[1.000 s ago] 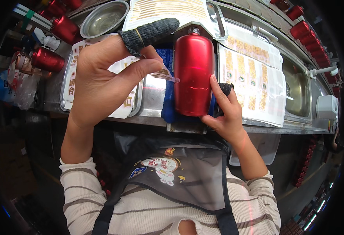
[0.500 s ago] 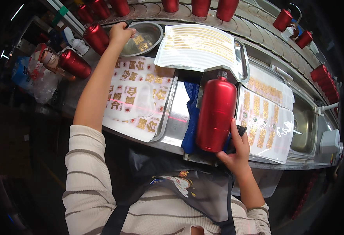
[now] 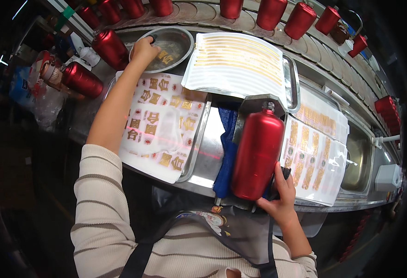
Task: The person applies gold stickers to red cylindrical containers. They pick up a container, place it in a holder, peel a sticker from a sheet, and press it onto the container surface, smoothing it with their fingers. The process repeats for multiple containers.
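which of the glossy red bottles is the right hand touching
The glossy red bottle beside the crumpled blue cloth, directly before the person: the right hand touches its lower end. The other red bottles are farther from that hand.

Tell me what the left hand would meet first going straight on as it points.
Likely the gold stickers in the metal bowl, just beyond the left hand; depth is unclear, so the bowl itself could come first.

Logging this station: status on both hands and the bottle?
Left hand at metal bowl. Right hand at base of red bottle. Neck points away; blue cloth alongside.
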### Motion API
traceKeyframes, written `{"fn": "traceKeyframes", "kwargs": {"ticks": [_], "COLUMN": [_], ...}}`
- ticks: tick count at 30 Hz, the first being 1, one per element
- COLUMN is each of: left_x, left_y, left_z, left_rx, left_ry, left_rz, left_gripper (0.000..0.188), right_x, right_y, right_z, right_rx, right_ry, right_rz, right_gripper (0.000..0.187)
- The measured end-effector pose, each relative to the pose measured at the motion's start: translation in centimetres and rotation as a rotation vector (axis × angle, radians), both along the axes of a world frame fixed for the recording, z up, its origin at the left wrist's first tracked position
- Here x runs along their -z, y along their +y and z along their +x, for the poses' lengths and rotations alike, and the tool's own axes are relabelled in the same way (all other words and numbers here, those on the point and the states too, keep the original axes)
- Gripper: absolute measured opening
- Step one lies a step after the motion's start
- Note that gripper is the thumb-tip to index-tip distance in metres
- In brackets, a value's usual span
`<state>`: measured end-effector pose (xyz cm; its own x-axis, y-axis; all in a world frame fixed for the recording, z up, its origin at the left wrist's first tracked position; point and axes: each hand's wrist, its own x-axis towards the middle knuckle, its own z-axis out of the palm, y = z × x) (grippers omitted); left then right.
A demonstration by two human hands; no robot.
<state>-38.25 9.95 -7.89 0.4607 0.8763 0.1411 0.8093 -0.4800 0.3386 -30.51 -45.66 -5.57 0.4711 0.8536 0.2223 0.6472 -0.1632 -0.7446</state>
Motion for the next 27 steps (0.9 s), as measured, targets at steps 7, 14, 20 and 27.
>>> {"fn": "traceKeyframes", "kwargs": {"ticks": [7, 14, 20, 27], "left_x": [-4.1, -3.2, -2.4, -3.8], "left_y": [-9.7, -13.2, -12.8, -13.3], "left_z": [0.3, 3.2, 2.9, 2.6], "left_rx": [0.191, 0.178, 0.198, 0.198], "left_ry": [-0.216, -0.077, -0.172, -0.028], "left_rz": [-0.149, -0.122, -0.181, -0.024], "left_gripper": [0.04, 0.053, 0.04, 0.026], "right_x": [-0.5, -0.6, -0.4, -0.6], "right_y": [-0.1, -0.1, 0.2, -0.3], "right_z": [1.1, 1.2, 1.1, 1.7], "right_rx": [-0.088, -0.092, -0.092, -0.126], "right_ry": [0.038, 0.068, 0.046, 0.013], "right_rz": [-0.022, -0.036, 0.007, -0.067], "right_gripper": [0.087, 0.087, 0.087, 0.092]}}
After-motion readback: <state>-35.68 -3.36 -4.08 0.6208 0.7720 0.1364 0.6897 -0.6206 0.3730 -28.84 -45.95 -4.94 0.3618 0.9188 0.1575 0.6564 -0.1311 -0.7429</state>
